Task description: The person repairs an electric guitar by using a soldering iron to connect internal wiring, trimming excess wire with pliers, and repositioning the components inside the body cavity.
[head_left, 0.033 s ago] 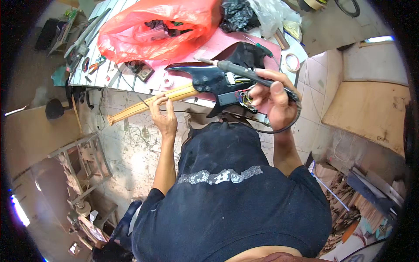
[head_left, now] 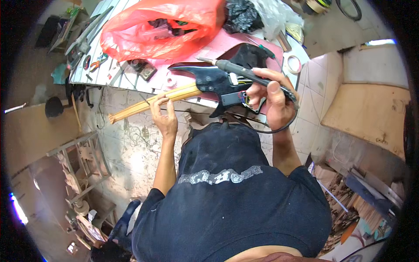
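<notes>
Watching guitar (head_left: 208, 82) at table (head_left: 99, 76) edge: left hand (head_left: 164, 120) touches neck (head_left: 185, 91), can't tell if clasping; right hand (head_left: 279, 107) grips soldering iron (head_left: 235, 70). I judge guitar stiff, heavyish, slick; I'd hold neck, sparing fragile wires (head_left: 244, 100).

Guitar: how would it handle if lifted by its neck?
The guitar would probably stay stiff: its neck looks like solid wood. It may feel body-heavy, the dark body being wider than that slim neck. The thin coloured wires sit exposed, so they could snag.
</notes>
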